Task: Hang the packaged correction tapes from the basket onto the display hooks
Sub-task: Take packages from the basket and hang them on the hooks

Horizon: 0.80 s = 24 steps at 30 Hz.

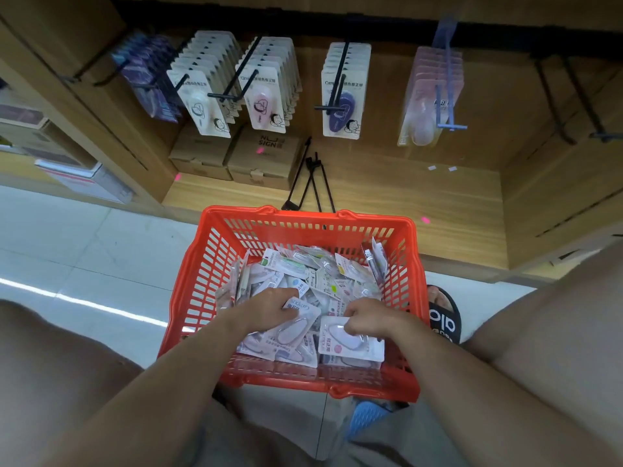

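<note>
wooden display bay (371, 183) ahead, hooks (337, 79) part-loaded with carded tapes, two at the right bare, so there's room to hang. red basket (188, 298) parked on the floor between the knees, close to both arms, full of loose packaged correction tapes (323, 274). left hand (269, 310) curled over a pink pack (296, 326), looks like a grip. right hand (367, 318) pinching the edge of another pack (350, 345), probably sorting by colour to match a hook.
</note>
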Each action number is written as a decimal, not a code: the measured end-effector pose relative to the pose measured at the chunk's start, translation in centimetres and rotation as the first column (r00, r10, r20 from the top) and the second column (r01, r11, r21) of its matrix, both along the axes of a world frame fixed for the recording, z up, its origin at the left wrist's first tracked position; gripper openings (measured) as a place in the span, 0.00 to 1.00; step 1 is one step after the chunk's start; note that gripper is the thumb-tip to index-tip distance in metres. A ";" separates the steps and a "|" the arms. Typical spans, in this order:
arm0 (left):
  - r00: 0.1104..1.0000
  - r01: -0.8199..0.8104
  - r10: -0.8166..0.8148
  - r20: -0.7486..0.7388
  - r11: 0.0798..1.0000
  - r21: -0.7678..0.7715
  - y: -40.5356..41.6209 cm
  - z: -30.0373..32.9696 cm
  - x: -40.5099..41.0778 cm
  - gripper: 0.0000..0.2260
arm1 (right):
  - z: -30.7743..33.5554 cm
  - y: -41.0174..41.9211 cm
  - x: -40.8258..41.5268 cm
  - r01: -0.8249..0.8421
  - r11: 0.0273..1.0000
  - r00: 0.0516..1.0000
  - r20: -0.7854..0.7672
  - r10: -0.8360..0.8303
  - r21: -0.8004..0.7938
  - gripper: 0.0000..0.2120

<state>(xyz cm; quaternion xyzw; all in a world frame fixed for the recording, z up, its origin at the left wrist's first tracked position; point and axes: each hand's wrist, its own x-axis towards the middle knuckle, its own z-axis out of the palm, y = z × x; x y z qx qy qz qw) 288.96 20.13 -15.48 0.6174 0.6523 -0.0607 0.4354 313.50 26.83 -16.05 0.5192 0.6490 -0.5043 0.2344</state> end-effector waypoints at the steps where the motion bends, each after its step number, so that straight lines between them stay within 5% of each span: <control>1: 0.999 -0.044 0.044 0.012 0.999 0.006 0.2 0.0 0.2 0.18 | 0.4 0.5 0.1 0.059 0.998 0.998 -0.027 -0.059 -0.005 0.13; 3: 0.991 -0.135 0.135 0.027 0.991 0.019 0.7 0.1 0.6 0.18 | 1.2 1.3 0.4 0.177 0.984 0.981 -0.083 -0.177 -0.015 0.06; 8: 0.934 -0.357 0.352 0.062 0.926 0.120 2.1 0.6 0.3 0.10 | 2.4 2.4 1.0 0.402 0.914 0.895 -0.182 -0.406 -0.061 0.14; 11: 0.890 -0.448 0.425 0.166 0.883 0.140 2.7 1.1 -0.2 0.12 | 2.9 2.7 1.1 0.537 0.832 0.788 -0.267 -0.554 -0.141 0.01; 17: 0.728 -0.600 0.534 0.429 0.799 0.023 4.1 3.6 2.2 0.13 | 4.0 2.5 0.1 0.621 0.604 0.514 -0.323 -0.795 -0.500 0.11; 20: 0.618 -0.642 0.590 0.520 0.760 -0.100 4.4 4.5 3.0 0.07 | 4.5 2.3 -0.3 0.598 0.605 0.486 -0.362 -0.796 -0.526 0.15; 24: 0.603 -0.623 0.557 0.571 0.776 -0.100 4.3 4.9 3.7 0.18 | 4.8 2.0 -0.6 0.545 0.725 0.579 -0.437 -0.688 -0.420 0.12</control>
